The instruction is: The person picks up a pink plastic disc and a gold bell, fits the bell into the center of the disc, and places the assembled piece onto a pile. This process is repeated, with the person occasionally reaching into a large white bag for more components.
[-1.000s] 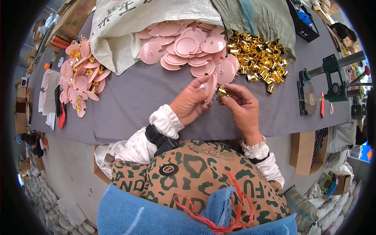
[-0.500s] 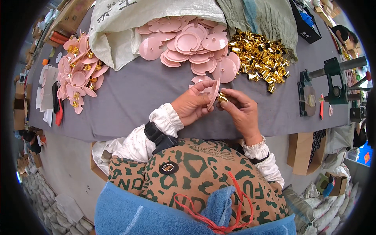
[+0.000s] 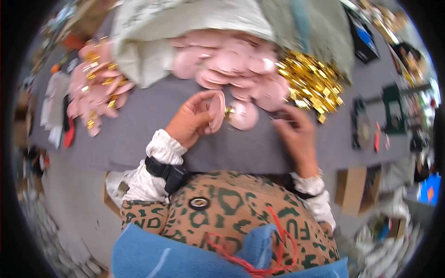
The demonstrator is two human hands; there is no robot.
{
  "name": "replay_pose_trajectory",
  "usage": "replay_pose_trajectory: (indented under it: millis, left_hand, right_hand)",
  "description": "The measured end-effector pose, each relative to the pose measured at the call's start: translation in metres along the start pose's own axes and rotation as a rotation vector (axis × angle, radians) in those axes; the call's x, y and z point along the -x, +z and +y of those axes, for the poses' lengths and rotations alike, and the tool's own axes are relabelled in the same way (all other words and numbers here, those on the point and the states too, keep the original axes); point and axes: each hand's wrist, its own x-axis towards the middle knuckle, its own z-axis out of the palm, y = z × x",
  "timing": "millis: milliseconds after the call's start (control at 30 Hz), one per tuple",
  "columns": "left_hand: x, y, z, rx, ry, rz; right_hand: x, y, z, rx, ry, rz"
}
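- Pink disc (image 3: pixel 217 110) with a gold clip (image 3: pixel 229 111) at its edge: pinched upright in the left hand (image 3: pixel 192 121), fingers closed round it.
- Right hand (image 3: pixel 296 134) rests on the grey surface (image 3: pixel 139 134); its fingers are blurred, so I cannot tell their state.
- Another pink disc (image 3: pixel 244 116) lies between the hands.

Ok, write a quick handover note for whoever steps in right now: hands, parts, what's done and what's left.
Left hand: holds a pink disc on edge with a gold clip at its rim.
Right hand: on the grey table near the loose gold clips; grip unclear.
Done: pile of discs with clips, far left.
Left: plain pink discs heaped ahead.
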Motion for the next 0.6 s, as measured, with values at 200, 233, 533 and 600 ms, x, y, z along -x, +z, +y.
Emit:
replay_pose_trajectory:
  millis: [200,233,533,600]
  left_hand:
    - [0.018,-0.174,0.162,-0.61,0.875,0.407]
    - [0.023,-0.173,0.178,-0.619,0.884,0.431]
    - [-0.003,-0.037,0.071,-0.512,0.588,0.555]
    - [-0.009,-0.016,0.008,-1.052,0.612,0.192]
  right_hand:
    - [-0.025,-0.046,0.056,0.786,-0.258,0.221]
    - [-0.028,-0.047,0.061,0.771,-0.276,0.211]
    - [-0.017,-0.042,0.045,0.173,-0.081,0.443]
    - [-0.007,-0.029,0.025,-0.362,0.0,0.392]
